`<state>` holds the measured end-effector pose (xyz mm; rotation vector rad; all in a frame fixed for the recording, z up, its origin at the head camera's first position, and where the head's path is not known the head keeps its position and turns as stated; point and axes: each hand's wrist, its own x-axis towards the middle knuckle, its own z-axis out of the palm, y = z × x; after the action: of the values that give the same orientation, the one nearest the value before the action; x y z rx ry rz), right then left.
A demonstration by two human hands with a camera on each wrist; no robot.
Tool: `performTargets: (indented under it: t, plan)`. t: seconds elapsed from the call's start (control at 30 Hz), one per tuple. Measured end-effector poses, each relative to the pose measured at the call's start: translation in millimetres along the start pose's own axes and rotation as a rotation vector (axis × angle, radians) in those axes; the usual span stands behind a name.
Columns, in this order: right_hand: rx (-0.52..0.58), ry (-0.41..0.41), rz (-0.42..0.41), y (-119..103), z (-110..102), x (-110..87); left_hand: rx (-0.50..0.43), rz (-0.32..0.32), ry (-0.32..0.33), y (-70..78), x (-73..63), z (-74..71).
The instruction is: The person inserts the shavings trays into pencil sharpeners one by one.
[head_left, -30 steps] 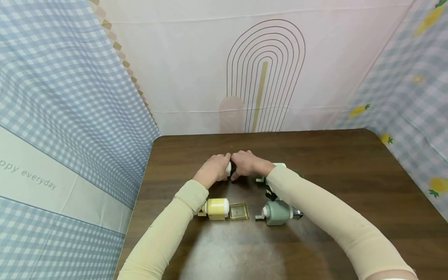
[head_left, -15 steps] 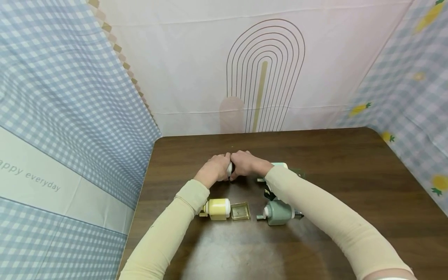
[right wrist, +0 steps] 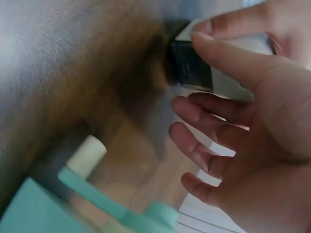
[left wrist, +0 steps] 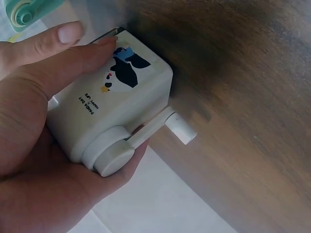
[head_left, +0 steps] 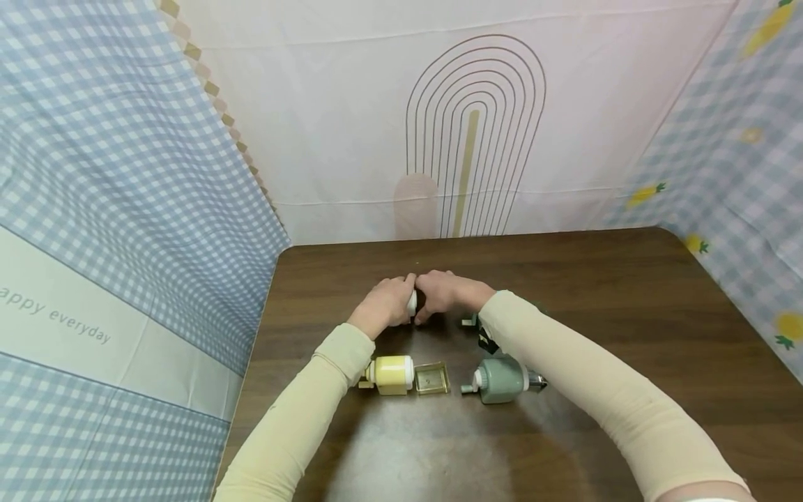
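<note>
At the far centre of a brown wooden bench [head_left: 596, 272], the left hand [head_left: 389, 300] grips one white, boxy plastic crank sharpener [left wrist: 90, 119]; the right hand [head_left: 440, 291] pinches its dark end. Nearer lie one yellow sharpener [head_left: 392, 371], one translucent amber tray [head_left: 432, 378], and, to the right, one grey-green sharpener [head_left: 500, 381]; one mint sharpener [right wrist: 36, 211] sits partly hidden.

Bright in the head view: the pale backdrop [head_left: 314, 125] is evenly lit, and a broad whitish glare is thrown across the near part of the dark desk [head_left: 602, 307]. At the right edge, the checked cloth [head_left: 753, 181] is softened by blur. Over to the left wrist, dimmer and greyer: a dark shadow is laid beside the white sharpener [left wrist: 121, 92], yet its small print is rendered readably. From the right wrist, the turquoise crank [right wrist: 95, 193] is blurred, while pale glare is caught at the left edge.
</note>
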<state>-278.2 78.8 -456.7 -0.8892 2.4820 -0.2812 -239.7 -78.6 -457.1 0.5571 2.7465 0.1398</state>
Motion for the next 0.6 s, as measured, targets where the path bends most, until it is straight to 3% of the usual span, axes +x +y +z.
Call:
performTargets:
  t: [0.17, 0.4, 0.5, 0.6]
  plan:
    - [-0.056, -0.013, -0.012, 4.4, -11.2, -11.0, -0.025, -0.028, -0.048, 0.9, -1.4, -3.6]
    - [-0.208, 0.094, 0.006, 9.5, -24.3, -39.7, -0.064, -0.054, -0.099, 2.7, -3.9, -13.2]
    - [-0.215, 0.151, 0.017, 12.6, -27.2, -54.5, -0.068, -0.042, -0.069, 2.5, -6.7, -16.6]
    - [-0.184, 0.218, 0.019, 17.8, -30.2, -69.6, -0.061, -0.011, 0.005, 2.6, -8.5, -20.3]
